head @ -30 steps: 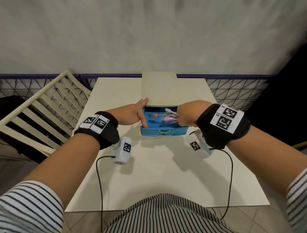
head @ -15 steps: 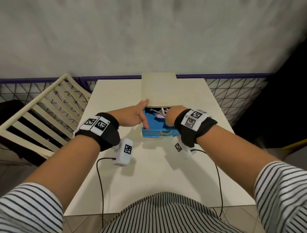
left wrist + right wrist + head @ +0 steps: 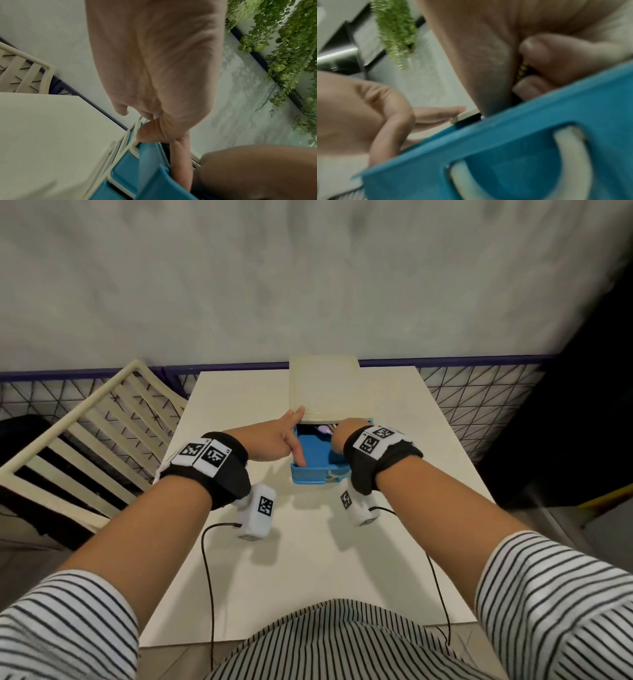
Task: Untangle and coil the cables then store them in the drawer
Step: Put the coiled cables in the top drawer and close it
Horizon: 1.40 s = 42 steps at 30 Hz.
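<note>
A blue drawer (image 3: 310, 475) stands pulled out of the cream drawer unit (image 3: 325, 388) on the white table. My left hand (image 3: 274, 440) holds its left wall, thumb (image 3: 180, 155) inside and curled fingers outside, with the index finger touching the unit's top corner. My right hand (image 3: 342, 433) reaches into the drawer (image 3: 505, 142) and its fingers curl round a gold braided cable (image 3: 522, 70). A pale purple cable (image 3: 323, 429) shows at the back of the drawer under the unit's top. The other cables are hidden by my hands.
A cream slatted chair (image 3: 85, 433) stands left of the table (image 3: 308, 559). A wire-mesh railing (image 3: 462, 392) and a grey wall run behind it. The drawer's white handle (image 3: 570, 148) faces me. Black leads hang from the cameras on my wrists.
My right hand has moved left and deeper into the drawer, and the cables now lie further back under the unit's top. My left hand has stayed on the drawer's left wall.
</note>
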Each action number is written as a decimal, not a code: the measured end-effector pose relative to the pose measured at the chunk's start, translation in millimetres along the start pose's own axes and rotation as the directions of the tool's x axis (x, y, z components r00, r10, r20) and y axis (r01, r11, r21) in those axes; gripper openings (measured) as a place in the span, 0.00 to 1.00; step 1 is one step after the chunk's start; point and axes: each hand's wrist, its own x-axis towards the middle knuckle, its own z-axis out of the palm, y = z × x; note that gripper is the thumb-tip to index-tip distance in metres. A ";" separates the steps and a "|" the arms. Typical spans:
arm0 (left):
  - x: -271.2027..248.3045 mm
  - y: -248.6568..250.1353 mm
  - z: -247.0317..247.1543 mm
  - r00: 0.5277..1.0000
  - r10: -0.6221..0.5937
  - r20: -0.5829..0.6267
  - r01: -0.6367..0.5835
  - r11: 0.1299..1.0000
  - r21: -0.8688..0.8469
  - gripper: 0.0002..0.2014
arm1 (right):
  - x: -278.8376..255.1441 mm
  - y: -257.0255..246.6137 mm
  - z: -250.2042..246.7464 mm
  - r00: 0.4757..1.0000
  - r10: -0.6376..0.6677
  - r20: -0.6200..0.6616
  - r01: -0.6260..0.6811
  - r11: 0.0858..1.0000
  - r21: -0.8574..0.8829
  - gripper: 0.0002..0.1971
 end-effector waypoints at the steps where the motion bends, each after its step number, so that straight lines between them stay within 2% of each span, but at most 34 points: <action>1: -0.2 0.4 0.0 1.000 -0.001 -0.001 0.001 1.000 -0.001 0.21 | 2.6 1.6 -0.9 1.000 0.009 0.005 -0.009 1.000 0.022 0.27; 4: -1.3 2.1 -0.2 1.000 0.000 -0.001 0.000 1.000 0.016 0.21 | 5.6 6.2 -0.6 1.000 0.002 0.006 -0.002 0.993 0.116 0.24; 6: -2.1 2.2 -0.8 1.000 -0.006 0.014 0.006 1.000 0.003 0.19 | 11.0 8.3 4.7 1.000 0.001 0.007 -0.004 0.947 0.321 0.20; 9: -1.4 2.3 0.5 0.999 -0.032 0.042 0.034 0.997 -0.063 0.11 | 15.5 13.5 8.3 0.998 0.020 0.064 -0.056 0.760 0.647 0.23; 10: 0.0 1.8 1.6 0.999 -0.031 0.044 0.034 0.997 -0.073 0.13 | 16.2 15.7 9.2 0.997 0.001 0.076 -0.055 0.695 0.717 0.23; 12: 3.0 -0.8 4.8 0.997 -0.039 0.060 0.043 0.996 -0.073 0.22 | 15.1 19.0 10.4 0.995 -0.021 0.099 -0.067 0.590 0.804 0.26; 14: 0.2 1.4 8.2 0.997 -0.030 0.072 0.035 0.997 -0.075 0.17 | 12.5 22.5 12.3 0.995 -0.040 0.092 -0.054 0.556 0.829 0.24; 16: -1.3 1.0 10.1 0.998 -0.018 0.065 0.021 0.999 -0.040 0.12 | 10.1 28.3 11.0 0.994 -0.069 0.082 -0.029 0.564 0.825 0.23; 18: -1.3 -2.3 12.2 0.999 -0.002 0.037 0.002 1.000 0.003 0.13 | 8.0 37.0 7.1 0.992 -0.108 0.070 0.011 0.611 0.791 0.26; 20: -1.2 -5.0 13.5 1.000 0.017 -0.003 -0.017 1.000 -0.008 0.12 | 4.0 46.5 -0.3 0.990 -0.132 0.054 0.055 0.701 0.711 0.30; 22: 0.1 -7.8 14.8 0.998 0.043 -0.046 -0.045 0.999 -0.027 0.12 | -5.2 55.3 -7.6 0.984 -0.164 -0.072 0.177 0.839 0.515 0.30; 24: 1.1 -9.3 15.5 0.994 0.064 -0.086 -0.067 0.997 -0.030 0.11 | -14.7 64.8 -8.4 0.925 -0.288 -0.248 0.344 0.912 0.223 0.33; 25: 1.6 -9.9 15.8 0.992 0.073 -0.102 -0.076 0.997 -0.033 0.10 | -19.5 69.4 -4.4 0.891 -0.368 -0.265 0.399 0.914 0.073 0.40; 27: 2.7 -10.6 15.0 0.987 0.083 -0.136 -0.088 0.996 -0.032 0.10 | -24.8 77.9 10.6 0.872 -0.452 -0.190 0.414 0.886 -0.208 0.52; 29: 3.7 -11.1 14.3 0.983 0.091 -0.161 -0.095 0.995 -0.017 0.11 | -22.4 85.0 28.1 0.866 -0.471 -0.166 0.382 0.840 -0.385 0.51; 31: 3.3 -10.6 14.5 0.977 0.103 -0.189 -0.104 0.995 0.003 0.16 | -17.7 87.3 35.7 0.837 -0.498 -0.226 0.383 0.828 -0.409 0.45; 33: 3.4 -9.9 15.4 0.958 0.114 -0.264 -0.114 0.993 0.014 0.20 | -8.6 87.5 37.4 0.800 -0.523 -0.295 0.418 0.838 -0.352 0.41; 37: 9.9 -9.1 21.1 0.893 0.128 -0.432 -0.123 0.992 0.040 0.29 | 4.7 86.0 35.7 0.719 -0.510 -0.472 0.438 0.860 -0.261 0.42; 39: 14.7 -8.8 25.2 0.857 0.107 -0.505 -0.078 0.994 0.078 0.29 | 11.1 82.8 33.2 0.694 -0.497 -0.521 0.414 0.867 -0.276 0.40; 42: 22.7 -6.3 31.2 0.797 0.120 -0.592 -0.023 0.985 0.169 0.24 | 19.9 78.2 31.7 0.663 -0.499 -0.558 0.402 0.866 -0.296 0.30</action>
